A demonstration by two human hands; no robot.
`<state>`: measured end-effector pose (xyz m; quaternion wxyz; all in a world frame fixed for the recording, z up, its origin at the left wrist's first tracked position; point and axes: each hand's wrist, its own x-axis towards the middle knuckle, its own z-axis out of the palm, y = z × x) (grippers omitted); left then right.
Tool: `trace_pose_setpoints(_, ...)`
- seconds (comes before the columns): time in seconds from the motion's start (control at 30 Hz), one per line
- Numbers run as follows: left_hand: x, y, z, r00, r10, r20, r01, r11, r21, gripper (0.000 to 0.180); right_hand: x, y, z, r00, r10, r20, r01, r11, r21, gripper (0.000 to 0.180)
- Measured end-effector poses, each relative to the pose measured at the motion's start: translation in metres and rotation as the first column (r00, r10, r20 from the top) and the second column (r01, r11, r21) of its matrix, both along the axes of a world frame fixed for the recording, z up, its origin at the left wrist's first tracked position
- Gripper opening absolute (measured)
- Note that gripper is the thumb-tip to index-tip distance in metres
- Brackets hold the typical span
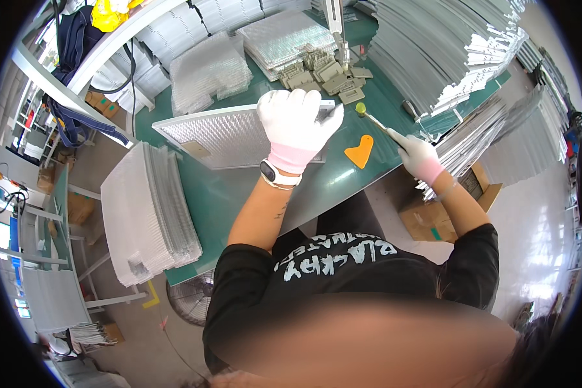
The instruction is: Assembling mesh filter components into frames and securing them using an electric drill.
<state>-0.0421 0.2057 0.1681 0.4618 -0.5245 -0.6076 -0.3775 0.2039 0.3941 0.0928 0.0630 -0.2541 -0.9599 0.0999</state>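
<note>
My left hand (pixel 292 123), in a white glove with a pink cuff, is closed over the upper edge of a silver-framed panel (pixel 223 132). The panel stands tilted on its long edge on the green table, its textured, shiny face toward me. A small beige piece (pixel 195 149) sits near its left end. In my gloved right hand (pixel 419 157) is the handle of a small mallet (pixel 361 109) with a yellow-green head. That head is just right of the panel's right end, apart from it. An orange L-shaped plastic piece (pixel 359 152) lies flat between the panel and my right hand.
Beige plastic parts (pixel 335 74) lie heaped behind the panel, beside stacked bubble-wrap sheets (pixel 284 40). Tall stacks of grey panels (pixel 427 52) crowd the right back. More mesh panels (pixel 145 213) stand at the table's left end. An open cardboard box (pixel 427 216) is on the floor at right.
</note>
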Motion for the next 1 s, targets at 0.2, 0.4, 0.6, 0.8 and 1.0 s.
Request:
trace_pose_setpoints(0.2,0.011,-0.005,-0.001,0.999,0.048,0.025,-0.048,0.999,0.003,0.029,-0.087,0.03,0.064,0.785,0.339,-0.518,-0.175,0.924,0.339,0.05)
trace_pose_setpoints(0.4,0.004,-0.002,-0.005,0.992,0.125,0.01,-0.125,0.992,-0.012,0.025,-0.196,-0.027,0.276,0.185,0.2,-0.962,-0.722,0.692,0.005,0.082)
trace_pose_setpoints(0.6,-0.002,0.01,-0.003,0.993,0.111,0.039,-0.109,0.993,-0.045,0.024,-0.227,-0.02,0.292,0.25,-0.103,-0.963,-0.948,0.174,-0.265,0.021)
trace_pose_setpoints(0.8,-0.005,0.019,-0.009,0.996,-0.027,0.089,0.023,0.999,0.042,0.024,-0.209,-0.021,0.294,0.135,-0.245,-0.96,-0.983,-0.153,-0.099,0.014)
trace_pose_setpoints(1.0,-0.006,0.015,-0.007,0.996,-0.019,0.082,0.016,0.999,0.035,0.024,-0.202,-0.044,0.3,0.022,-0.503,-0.864,-0.991,0.101,-0.084,0.021)
